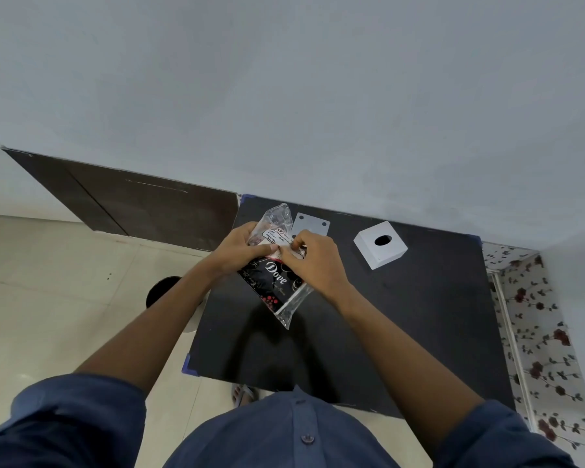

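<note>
Above the black table (pixel 385 332), both hands held the clear packet (pixel 275 265) aloft, the left hand (pixel 238 249) gripping its labelled upper part and the right hand (pixel 313 261) pinching beside it, apparently opening it, which next would call for pulling the plastic apart.

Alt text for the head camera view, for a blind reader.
A left hand and right hand pinch a clear Dove packet over a black table; a white box and a flat white plate lie on it.
</note>
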